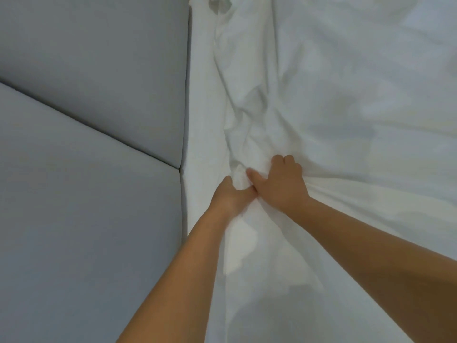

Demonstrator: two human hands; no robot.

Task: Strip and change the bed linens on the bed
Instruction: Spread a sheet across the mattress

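Note:
A white sheet (333, 100) covers the bed on the right and lies in deep wrinkles that run toward my hands. My left hand (231, 196) and my right hand (282, 184) sit side by side near the bed's left edge. Both are closed on one bunched fold of the sheet between them. My left fingers are buried in the cloth. A flatter white strip of bedding (200, 125) runs along the edge beside the headboard.
A grey padded headboard (86, 70) fills the left half of the view, split into panels by a slanted seam. A narrow dark gap separates it from the bedding. More crumpled white cloth (220, 6) lies at the top.

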